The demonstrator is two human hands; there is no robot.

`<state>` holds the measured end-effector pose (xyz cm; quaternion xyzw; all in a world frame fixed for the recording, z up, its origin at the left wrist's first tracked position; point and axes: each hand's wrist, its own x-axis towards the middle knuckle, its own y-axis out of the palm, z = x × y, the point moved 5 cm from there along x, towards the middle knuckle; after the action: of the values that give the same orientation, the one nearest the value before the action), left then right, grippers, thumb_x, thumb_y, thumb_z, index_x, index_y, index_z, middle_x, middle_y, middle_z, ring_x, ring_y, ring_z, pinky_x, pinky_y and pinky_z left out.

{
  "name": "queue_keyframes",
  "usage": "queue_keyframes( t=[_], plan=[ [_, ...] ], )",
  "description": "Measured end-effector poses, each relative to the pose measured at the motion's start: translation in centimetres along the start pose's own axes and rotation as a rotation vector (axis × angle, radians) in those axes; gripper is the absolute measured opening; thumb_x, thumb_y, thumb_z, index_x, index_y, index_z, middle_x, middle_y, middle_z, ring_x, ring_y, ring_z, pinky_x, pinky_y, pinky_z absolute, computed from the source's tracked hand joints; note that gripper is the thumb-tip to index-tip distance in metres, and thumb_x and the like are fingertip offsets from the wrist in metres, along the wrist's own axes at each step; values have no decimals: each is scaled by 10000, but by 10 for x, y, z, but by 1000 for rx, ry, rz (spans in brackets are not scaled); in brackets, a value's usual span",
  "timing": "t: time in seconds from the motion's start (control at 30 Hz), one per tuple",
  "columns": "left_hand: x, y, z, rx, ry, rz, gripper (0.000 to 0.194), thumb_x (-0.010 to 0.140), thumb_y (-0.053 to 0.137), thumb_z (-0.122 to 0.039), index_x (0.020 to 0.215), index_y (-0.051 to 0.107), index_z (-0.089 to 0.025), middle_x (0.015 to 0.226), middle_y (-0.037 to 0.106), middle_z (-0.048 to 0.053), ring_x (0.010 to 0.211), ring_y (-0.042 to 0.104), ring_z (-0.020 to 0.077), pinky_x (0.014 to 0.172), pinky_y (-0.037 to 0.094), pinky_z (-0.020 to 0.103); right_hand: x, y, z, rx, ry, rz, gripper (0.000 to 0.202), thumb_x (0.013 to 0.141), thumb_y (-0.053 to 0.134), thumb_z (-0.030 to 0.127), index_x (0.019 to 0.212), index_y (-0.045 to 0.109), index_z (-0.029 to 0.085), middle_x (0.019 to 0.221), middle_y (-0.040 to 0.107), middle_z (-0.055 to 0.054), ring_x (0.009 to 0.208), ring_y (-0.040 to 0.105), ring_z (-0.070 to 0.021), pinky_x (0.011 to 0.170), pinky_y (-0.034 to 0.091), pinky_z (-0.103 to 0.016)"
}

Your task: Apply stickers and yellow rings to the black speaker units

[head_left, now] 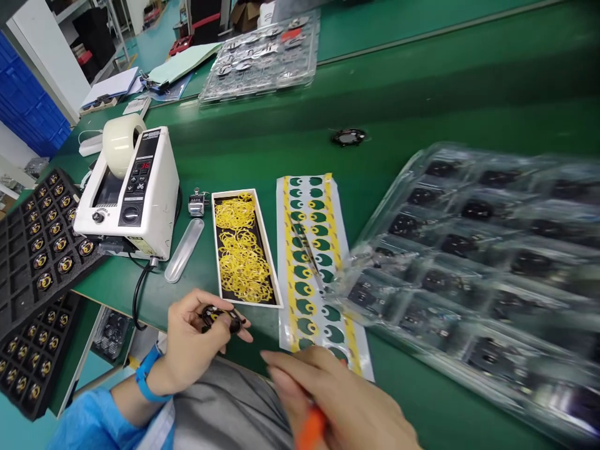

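My left hand is closed around a small round black part, held near the table's front edge. The part shows a few yellow and shiny spots. To its right, my right hand is closed on a tool with an orange handle; its working end is hidden or blurred. A white sheet of yellow-edged stickers lies just beyond my right hand, with many cut-out openings showing green. Beyond my left hand stands a white box of thin yellow rings.
At right, a clear plastic tray holds black parts. One black part lies alone. Left stand a tape dispenser, a tally counter, a clear strip and black foam trays. Another clear tray lies behind.
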<state>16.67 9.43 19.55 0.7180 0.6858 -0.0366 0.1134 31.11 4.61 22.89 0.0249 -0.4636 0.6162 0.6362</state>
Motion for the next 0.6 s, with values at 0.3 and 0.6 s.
queue_keyframes(
  t=[0.3, 0.6],
  plan=[
    [-21, 3, -13, 295, 316, 106, 348, 917, 562, -56, 1204, 683, -211, 1192, 769, 62, 1050, 746, 187, 912, 594, 239, 11, 16, -1, -117, 64, -202, 105, 951, 615, 40, 1011, 635, 125, 860, 698, -65, 727, 684, -144, 722, 516, -248],
    [-26, 1, -17, 374, 350, 298, 478, 941, 484, -41, 1388, 586, -177, 1379, 665, 99, 1258, 647, 228, 1088, 506, 293, 16, 20, -9, 11, 127, -163, 124, 944, 579, 57, 927, 595, 179, 784, 653, -15, 695, 655, -131, 637, 523, -229]
  ],
)
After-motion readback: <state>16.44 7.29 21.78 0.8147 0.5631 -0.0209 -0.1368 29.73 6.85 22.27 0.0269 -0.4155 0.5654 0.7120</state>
